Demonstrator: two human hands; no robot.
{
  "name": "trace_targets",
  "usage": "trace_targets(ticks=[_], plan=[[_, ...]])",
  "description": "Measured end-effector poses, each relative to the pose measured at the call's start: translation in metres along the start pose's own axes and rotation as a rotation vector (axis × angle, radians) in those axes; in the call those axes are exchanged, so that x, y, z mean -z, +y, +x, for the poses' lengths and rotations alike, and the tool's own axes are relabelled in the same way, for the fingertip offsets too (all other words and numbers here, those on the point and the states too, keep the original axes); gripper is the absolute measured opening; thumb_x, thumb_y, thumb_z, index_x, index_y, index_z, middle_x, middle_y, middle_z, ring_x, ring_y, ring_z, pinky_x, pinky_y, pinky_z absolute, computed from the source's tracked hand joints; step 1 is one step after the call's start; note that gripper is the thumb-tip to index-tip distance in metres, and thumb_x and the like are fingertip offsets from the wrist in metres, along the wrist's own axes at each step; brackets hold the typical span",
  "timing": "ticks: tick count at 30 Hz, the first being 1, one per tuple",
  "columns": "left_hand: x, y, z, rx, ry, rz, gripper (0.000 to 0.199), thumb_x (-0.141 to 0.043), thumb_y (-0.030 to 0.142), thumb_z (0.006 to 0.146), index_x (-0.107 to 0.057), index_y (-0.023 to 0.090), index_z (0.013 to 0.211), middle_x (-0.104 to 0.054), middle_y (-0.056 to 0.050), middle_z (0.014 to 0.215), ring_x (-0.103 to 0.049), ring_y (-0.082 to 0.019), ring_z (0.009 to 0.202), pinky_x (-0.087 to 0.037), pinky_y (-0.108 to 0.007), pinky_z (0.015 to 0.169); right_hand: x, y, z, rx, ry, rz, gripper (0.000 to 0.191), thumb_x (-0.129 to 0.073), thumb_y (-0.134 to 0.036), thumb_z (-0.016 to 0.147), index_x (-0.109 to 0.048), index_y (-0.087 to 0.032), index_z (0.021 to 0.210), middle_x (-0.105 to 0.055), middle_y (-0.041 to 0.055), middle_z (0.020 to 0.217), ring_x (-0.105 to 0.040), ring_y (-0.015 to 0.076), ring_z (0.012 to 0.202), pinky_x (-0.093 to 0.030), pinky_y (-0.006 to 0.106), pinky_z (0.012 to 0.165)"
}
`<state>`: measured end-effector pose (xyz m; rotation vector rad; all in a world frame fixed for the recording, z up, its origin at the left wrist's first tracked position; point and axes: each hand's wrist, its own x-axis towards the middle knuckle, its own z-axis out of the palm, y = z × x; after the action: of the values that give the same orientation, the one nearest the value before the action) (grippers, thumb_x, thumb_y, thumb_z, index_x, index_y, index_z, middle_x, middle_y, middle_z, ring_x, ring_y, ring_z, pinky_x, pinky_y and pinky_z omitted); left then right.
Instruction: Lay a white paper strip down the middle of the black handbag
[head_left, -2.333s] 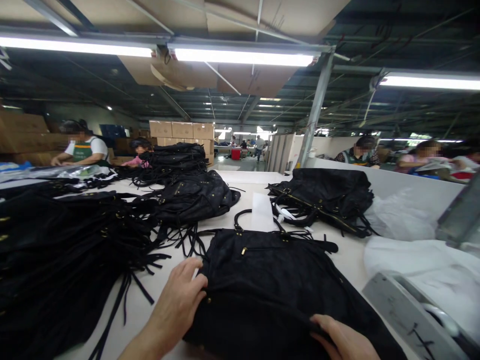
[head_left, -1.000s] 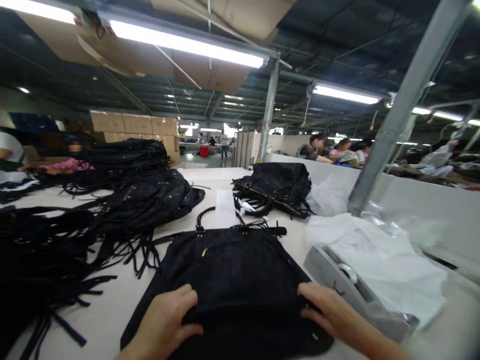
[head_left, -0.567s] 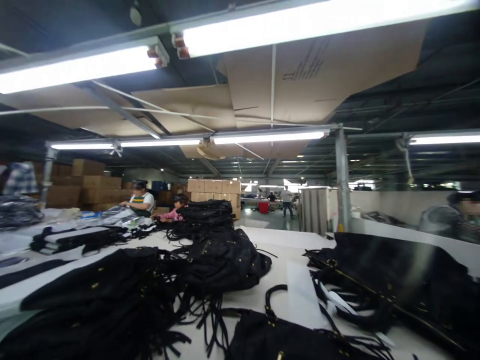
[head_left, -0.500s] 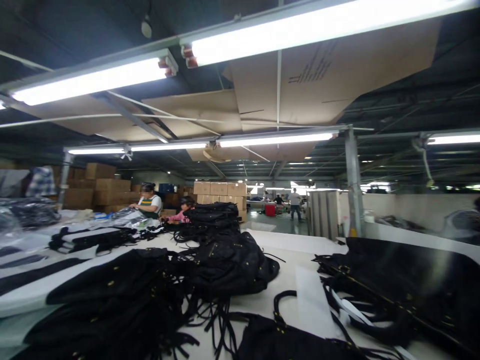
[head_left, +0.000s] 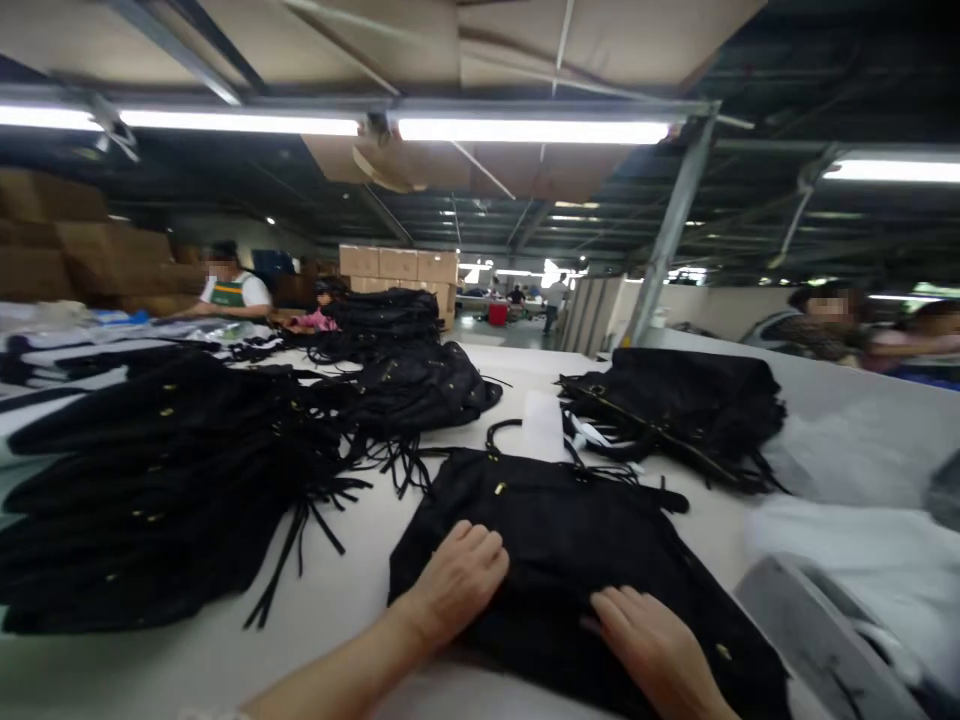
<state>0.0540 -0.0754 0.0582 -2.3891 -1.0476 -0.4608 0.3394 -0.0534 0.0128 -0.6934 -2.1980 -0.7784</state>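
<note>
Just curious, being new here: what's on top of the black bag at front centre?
The fingers of the left hand and right hand rest on the black bag; the surface beneath them is hidden.

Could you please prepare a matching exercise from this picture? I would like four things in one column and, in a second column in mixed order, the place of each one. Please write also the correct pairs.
Things
1. Nearest black bag
2. White sheet
3. Red container
4. Grey box-like object

Places
A. Far off, in the background
B. Under the left hand and the right hand
C. At the lower right of the picture
D. Just beyond the bag's top edge

Pairs: 1-B, 2-D, 3-A, 4-C
</note>
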Motion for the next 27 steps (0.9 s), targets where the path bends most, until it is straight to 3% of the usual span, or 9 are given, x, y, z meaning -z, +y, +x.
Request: trace_targets(ticks=[3, 5, 8, 10, 15, 21, 27], plan=[[0.006, 0.014, 0.002, 0.128, -0.016, -0.111, 0.031, -0.067, 0.021, 0.088, -0.053, 0.015, 0.116, -0.058, -0.006, 0.107, -0.050, -0.024, 0.098, -0.040, -0.040, 0.089, 0.007, -0.006, 0.009, -0.028, -0.104, 0.006, 0.028, -0.042, -0.024, 0.103, -0.056, -0.019, 0.079, -0.053, -0.0004, 0.065, -0.044, 0.0173, 0.060, -0.025, 0.034, 0.062], [0.004, 0.021, 0.001, 0.189, -0.019, -0.161, 0.038, -0.072, 0.029, 0.085, -0.053, 0.017, 0.115, -0.057, -0.006, 0.112, -0.048, -0.026, 0.104, -0.036, -0.042, 0.095, 0.003, -0.005, 0.016, -0.031, -0.126, 0.001, 0.028, -0.042, -0.024, 0.103, -0.055, -0.019, 0.079, -0.052, -0.0001, 0.066, -0.043, 0.0177, 0.060, -0.024, 0.034, 0.061], [-0.010, 0.022, 0.000, 0.172, -0.027, -0.157, 0.019, -0.064, 0.022, 0.089, -0.056, 0.018, 0.106, -0.058, -0.005, 0.109, -0.048, -0.025, 0.101, -0.034, -0.042, 0.095, -0.001, -0.002, 0.018, -0.034, -0.144, 0.006, 0.026, -0.044, -0.025, 0.102, -0.055, -0.019, 0.080, -0.052, 0.0002, 0.067, -0.042, 0.0182, 0.062, -0.023, 0.034, 0.062], [-0.022, 0.014, 0.000, 0.130, -0.053, -0.163, 0.005, -0.057, 0.017, 0.093, -0.056, 0.020, 0.097, -0.059, -0.003, 0.098, -0.050, -0.023, 0.092, -0.037, -0.039, 0.088, -0.003, -0.001, 0.016, -0.038, -0.154, 0.017, 0.025, -0.045, -0.025, 0.102, -0.055, -0.019, 0.080, -0.052, 0.0003, 0.068, -0.041, 0.0184, 0.063, -0.024, 0.033, 0.062], [-0.036, -0.006, 0.010, 0.149, -0.114, -0.179, 0.012, -0.064, 0.027, 0.091, -0.054, 0.021, 0.087, -0.059, -0.001, 0.089, -0.051, -0.022, 0.083, -0.039, -0.036, 0.073, -0.008, 0.003, 0.015, -0.057, -0.180, 0.017, 0.027, -0.043, -0.028, 0.103, -0.055, -0.020, 0.080, -0.053, 0.0006, 0.069, -0.044, 0.0182, 0.064, -0.026, 0.033, 0.063], [-0.027, 0.018, 0.032, 0.292, -0.117, -0.121, 0.009, -0.061, 0.022, 0.090, -0.055, 0.016, 0.086, -0.058, -0.009, 0.089, -0.051, -0.029, 0.089, -0.040, -0.044, 0.080, -0.013, 0.005, 0.019, -0.035, -0.174, 0.054, 0.027, -0.040, -0.029, 0.104, -0.055, -0.019, 0.084, -0.055, 0.0007, 0.070, -0.046, 0.0178, 0.064, -0.028, 0.032, 0.064], [-0.040, 0.023, 0.040, 0.081, -0.038, -0.207, 0.016, -0.056, 0.032, 0.094, -0.055, 0.018, 0.103, -0.058, -0.006, 0.106, -0.050, -0.023, 0.094, -0.040, -0.038, 0.081, -0.009, 0.006, 0.007, -0.052, -0.141, 0.056, 0.020, -0.046, -0.024, 0.101, -0.058, -0.019, 0.086, -0.057, 0.0003, 0.069, -0.048, 0.0162, 0.062, -0.030, 0.033, 0.064]])
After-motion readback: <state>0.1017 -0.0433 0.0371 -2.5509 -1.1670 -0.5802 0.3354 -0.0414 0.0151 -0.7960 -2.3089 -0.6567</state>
